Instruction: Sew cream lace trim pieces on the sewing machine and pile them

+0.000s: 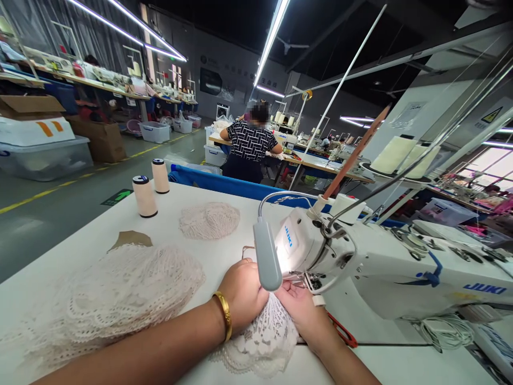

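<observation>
A white lace piece (269,342) with scalloped edges hangs toward me from under the head of a sewing machine (298,240). My left hand (245,293), a gold bangle on its wrist, is closed at the lace's upper left; its fingertips are partly behind the grey lamp (267,256). On the other side, my right hand (298,303) pinches the lace's upper right edge close to the presser foot. The needle itself is hidden by the lamp and hands. A large pile of lace pieces (132,289) lies left of my left arm.
Two thread cones (145,197) stand at the table's far left, near a smaller lace pile (209,220). Red-handled snips (341,329) lie beside my right wrist. A bundled cable (447,330) is at right. Ahead, a person in a patterned top (253,143) sits at another table.
</observation>
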Action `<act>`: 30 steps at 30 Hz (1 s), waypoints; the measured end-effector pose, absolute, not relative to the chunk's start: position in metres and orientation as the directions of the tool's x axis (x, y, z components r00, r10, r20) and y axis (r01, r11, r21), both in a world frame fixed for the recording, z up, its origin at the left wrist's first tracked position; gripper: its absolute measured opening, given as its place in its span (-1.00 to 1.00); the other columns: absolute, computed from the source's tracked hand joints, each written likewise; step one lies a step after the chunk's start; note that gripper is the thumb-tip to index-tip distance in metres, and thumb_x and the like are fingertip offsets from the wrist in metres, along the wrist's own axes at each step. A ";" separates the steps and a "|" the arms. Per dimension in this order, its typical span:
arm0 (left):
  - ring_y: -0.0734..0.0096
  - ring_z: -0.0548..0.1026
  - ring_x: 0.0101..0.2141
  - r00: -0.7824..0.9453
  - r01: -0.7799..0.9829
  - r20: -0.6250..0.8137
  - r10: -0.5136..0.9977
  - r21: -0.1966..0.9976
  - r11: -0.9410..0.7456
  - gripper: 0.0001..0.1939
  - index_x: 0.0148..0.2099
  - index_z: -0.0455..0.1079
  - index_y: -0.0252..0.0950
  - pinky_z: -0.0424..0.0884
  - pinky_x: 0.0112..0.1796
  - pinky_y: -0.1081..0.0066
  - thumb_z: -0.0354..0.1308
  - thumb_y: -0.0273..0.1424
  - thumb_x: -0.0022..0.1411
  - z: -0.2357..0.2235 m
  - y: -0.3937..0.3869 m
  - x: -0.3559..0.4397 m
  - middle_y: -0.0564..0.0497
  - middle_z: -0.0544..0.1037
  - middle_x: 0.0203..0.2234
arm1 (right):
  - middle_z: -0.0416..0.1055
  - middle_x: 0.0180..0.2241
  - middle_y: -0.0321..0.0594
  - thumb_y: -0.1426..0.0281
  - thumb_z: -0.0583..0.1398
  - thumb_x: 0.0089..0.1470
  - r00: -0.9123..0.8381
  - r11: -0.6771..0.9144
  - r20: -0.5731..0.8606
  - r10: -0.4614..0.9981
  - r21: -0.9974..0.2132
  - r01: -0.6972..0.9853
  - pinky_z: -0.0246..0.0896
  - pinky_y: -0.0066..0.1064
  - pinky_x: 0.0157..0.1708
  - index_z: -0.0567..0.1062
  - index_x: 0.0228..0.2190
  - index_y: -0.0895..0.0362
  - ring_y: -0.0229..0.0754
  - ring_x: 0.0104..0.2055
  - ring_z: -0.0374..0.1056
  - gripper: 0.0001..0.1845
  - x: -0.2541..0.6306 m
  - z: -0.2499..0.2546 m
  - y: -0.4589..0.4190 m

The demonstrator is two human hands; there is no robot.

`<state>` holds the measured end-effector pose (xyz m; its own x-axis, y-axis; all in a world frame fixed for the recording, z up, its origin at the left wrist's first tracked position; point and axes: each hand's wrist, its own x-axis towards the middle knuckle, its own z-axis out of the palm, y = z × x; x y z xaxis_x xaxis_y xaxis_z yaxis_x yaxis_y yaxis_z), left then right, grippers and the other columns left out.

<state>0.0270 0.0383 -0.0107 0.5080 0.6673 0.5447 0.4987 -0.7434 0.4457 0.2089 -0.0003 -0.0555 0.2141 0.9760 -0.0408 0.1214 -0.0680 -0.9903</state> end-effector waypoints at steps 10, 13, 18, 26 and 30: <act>0.35 0.32 -0.52 0.492 0.504 0.582 0.647 0.416 -0.757 -0.78 -0.50 0.23 -0.23 0.20 -0.43 0.36 0.04 -0.52 0.19 -0.011 0.039 0.027 0.05 0.42 -0.59 | 0.62 -0.44 -0.10 -0.06 0.51 -0.12 0.221 -0.063 -0.027 0.975 -0.985 0.158 0.46 -0.19 -0.17 0.65 -0.47 0.14 0.07 -0.27 0.57 -0.49 0.208 -0.051 0.000; 0.35 0.31 -0.51 0.493 0.507 0.578 0.650 0.416 -0.755 -0.78 -0.50 0.24 -0.23 0.20 -0.42 0.35 0.05 -0.52 0.19 -0.011 0.038 0.027 0.05 0.41 -0.59 | 0.62 -0.44 -0.10 -0.06 0.51 -0.12 0.224 -0.064 -0.026 0.974 -0.985 0.163 0.46 -0.19 -0.17 0.65 -0.47 0.14 0.06 -0.27 0.56 -0.49 0.208 -0.051 0.000; 0.34 0.34 -0.50 0.497 0.504 0.568 0.656 0.427 -0.751 -0.79 -0.49 0.24 -0.22 0.22 -0.40 0.36 0.05 -0.52 0.19 -0.012 0.039 0.026 0.06 0.42 -0.58 | 0.62 -0.44 -0.09 -0.07 0.53 -0.16 0.228 -0.057 -0.019 0.974 -0.985 0.162 0.46 -0.17 -0.15 0.65 -0.47 0.14 0.09 -0.23 0.56 -0.48 0.209 -0.051 -0.001; 0.38 0.29 -0.54 0.488 0.490 0.548 0.679 0.471 -0.733 -0.78 -0.51 0.12 -0.21 0.19 -0.43 0.37 0.05 -0.51 0.14 -0.009 0.038 0.026 0.09 0.35 -0.62 | 0.64 -0.42 -0.06 -0.07 0.53 -0.14 0.214 -0.061 -0.028 0.977 -0.987 0.151 0.48 -0.15 -0.13 0.64 -0.51 0.14 0.10 -0.25 0.59 -0.47 0.209 -0.048 -0.002; 0.38 0.34 -0.52 0.493 0.485 0.524 0.694 0.497 -0.719 -0.80 -0.50 0.16 -0.22 0.21 -0.43 0.40 0.04 -0.53 0.13 -0.006 0.037 0.025 0.09 0.40 -0.61 | 0.66 -0.38 -0.05 -0.04 0.54 -0.15 0.220 -0.061 -0.029 0.975 -0.988 0.140 0.48 -0.15 -0.11 0.67 -0.45 0.15 0.10 -0.23 0.60 -0.49 0.208 -0.049 -0.001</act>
<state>0.0249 0.0372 -0.0057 0.4930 0.6944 0.5241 0.4849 -0.7195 0.4972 0.2082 -0.0008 -0.0488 0.2203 0.9750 -0.0292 0.1396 -0.0612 -0.9883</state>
